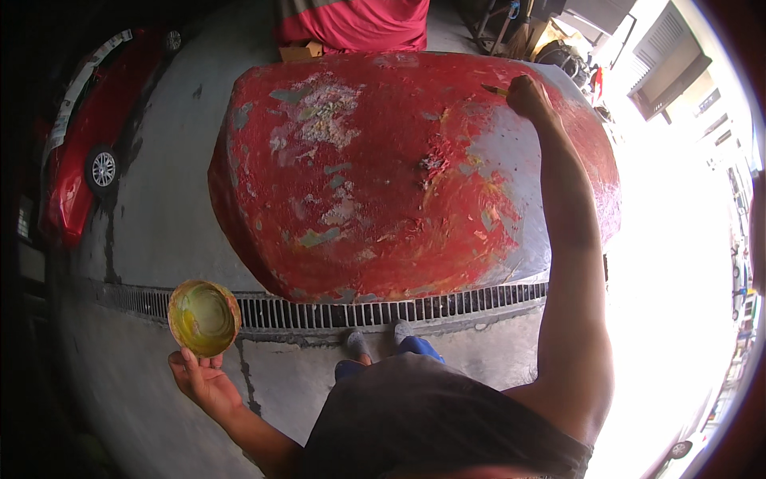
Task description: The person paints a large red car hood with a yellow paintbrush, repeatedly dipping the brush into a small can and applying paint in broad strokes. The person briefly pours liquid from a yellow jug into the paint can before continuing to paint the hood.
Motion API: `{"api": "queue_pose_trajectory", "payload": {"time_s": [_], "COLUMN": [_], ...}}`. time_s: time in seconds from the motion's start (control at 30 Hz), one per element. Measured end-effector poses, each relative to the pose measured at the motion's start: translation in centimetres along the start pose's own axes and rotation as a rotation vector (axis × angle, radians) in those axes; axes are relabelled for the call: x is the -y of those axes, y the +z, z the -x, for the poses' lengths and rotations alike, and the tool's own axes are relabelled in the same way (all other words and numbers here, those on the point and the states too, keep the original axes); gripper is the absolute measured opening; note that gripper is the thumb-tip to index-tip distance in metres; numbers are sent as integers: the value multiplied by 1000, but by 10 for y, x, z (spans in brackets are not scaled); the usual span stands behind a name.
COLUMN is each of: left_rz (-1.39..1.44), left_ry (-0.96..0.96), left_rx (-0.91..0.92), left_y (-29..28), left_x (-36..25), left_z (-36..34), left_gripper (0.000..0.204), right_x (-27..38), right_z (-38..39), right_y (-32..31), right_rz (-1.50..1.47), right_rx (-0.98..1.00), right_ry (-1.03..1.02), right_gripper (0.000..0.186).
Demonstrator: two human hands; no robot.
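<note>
My left hand [206, 385] is closed on the lower rim of a round, shallow container [205, 318], tilted so its inside shows. Yellow-green residue coats the inside, and the rim is crusted. Away to the right, my right arm reaches out over a large red car hood [383, 191]. My right hand [528, 97] grips a small brush-like tool [493, 89], whose narrow end points left close to the far right part of the hood. Its exact kind is too small to make out. The hood's paint is wrinkled and flaking, with bare grey patches and crumbly pale clumps.
A slotted drain grate [271, 313] runs across the floor between my feet and the hood. A red car [92, 160] stands at the left. Beyond the hood are a red cover [359, 28] and a cardboard box [301, 52]. A broom [520, 36] and clutter lie far right.
</note>
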State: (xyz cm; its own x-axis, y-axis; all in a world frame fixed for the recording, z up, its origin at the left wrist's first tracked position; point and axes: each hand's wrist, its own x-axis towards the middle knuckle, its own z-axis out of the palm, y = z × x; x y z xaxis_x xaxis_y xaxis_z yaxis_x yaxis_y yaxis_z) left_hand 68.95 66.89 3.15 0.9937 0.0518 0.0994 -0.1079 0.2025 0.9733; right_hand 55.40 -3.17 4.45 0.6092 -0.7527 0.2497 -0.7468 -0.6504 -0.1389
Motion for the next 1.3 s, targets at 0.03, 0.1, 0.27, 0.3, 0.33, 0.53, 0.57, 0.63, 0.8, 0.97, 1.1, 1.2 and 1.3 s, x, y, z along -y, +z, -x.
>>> {"api": "queue_pose_trajectory", "payload": {"time_s": [0.03, 0.1, 0.27, 0.3, 0.33, 0.53, 0.57, 0.63, 0.8, 0.97, 1.1, 1.2, 1.3], "left_rz": [21, 21, 32, 35, 30, 81, 66, 59, 115, 156, 165, 173, 174], "left_ry": [23, -9, -45, -47, -54, -25, -56, -86, -71, -114, -117, -126, -143], "left_rx": [20, 8, 62, 63, 50, 91, 89, 103, 164, 226, 232, 249, 253], "left_y": [0, -1, -5, -4, -2, 3, 0, -7, -9, 5, 8, 4, 0], "left_x": [1, 4, 4, 3, 3, 8, 8, 9, 18, 23, 23, 22, 24], "left_z": [0, -1, -10, -10, -11, -15, -17, -26, -39, -45, -48, -56, -62], "left_gripper": [33, 32, 32, 32, 32, 33, 32, 30, 30, 28, 26, 27, 27], "right_x": [6, 27, 86, 91, 92, 90, 88, 88, 68, 69, 85, 84, 76], "right_z": [3, 13, 51, 46, 41, 37, 52, 92, 127, 114, 172, 228, 260], "right_y": [10, 28, 30, 23, 16, 17, 17, 10, -45, -21, 2, -18, -50], "right_rz": [-5, -76, -261, -293, -343, -62, -40, -45, -185, -68, -166, -182, -185], "right_rx": [-7, -1, 84, 86, 67, -14, 20, 46, 189, -27, -62, -1, 3], "right_ry": [79, 15, -190, -260, -350, -57, -55, -81, -110, 153, -26, -2, 109], "right_gripper": [20, 23, 26, 26, 27, 17, 19, 22, 26, 27, 29, 28, 25]}}
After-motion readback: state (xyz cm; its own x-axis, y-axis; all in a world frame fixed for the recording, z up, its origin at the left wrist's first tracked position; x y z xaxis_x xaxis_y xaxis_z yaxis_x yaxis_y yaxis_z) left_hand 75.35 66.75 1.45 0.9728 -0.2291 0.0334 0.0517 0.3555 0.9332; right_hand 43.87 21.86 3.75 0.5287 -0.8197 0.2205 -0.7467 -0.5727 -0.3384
